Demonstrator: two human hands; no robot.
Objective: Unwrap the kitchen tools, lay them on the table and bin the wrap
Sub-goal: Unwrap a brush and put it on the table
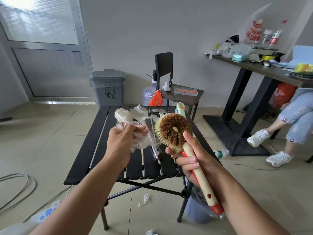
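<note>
Through the head camera, our left hand (pixel 123 141) sits at about 9 o'clock from the picture's centre. Its fingers are curled round a crumpled wad of clear wrap (pixel 143 140). The wrap trails off toward 3 o'clock and reaches the pale outer bristles of the brush (pixel 172 129).

Our right hand (pixel 191 156), at about 4 o'clock from centre, grips the brush by its wooden handle. The thumb lies across the wood and the forefinger points up beside the head. A red part runs under the handle and shows at its near end. The brush head is round, brown in the middle with a pale rim, and its bristles face us. We hold it in the air above the black slatted table (pixel 94 146), apart from the slats.

At the table's 12 o'clock edge lies a pale bundle (pixel 122 114) wrapped in clear film, with more film bunched just beside it at its 3 o'clock. A green-handled tool (pixel 180 107) lies at the table's 1 o'clock corner. A metal tool (pixel 157 152) lies on the slats between our two hands, partly hidden by the wrap.

Past the table at 11 o'clock a lined grey bin (pixel 108 88) stands by the wall. A second bin (pixel 196 212) stands on the floor at 5 o'clock, under the table's near corner and partly behind our right forearm. Scraps of film (pixel 144 199) lie on the tiles at 6 o'clock. At 3 o'clock we see a seated person's legs (pixel 294 114) in white shoes.
</note>
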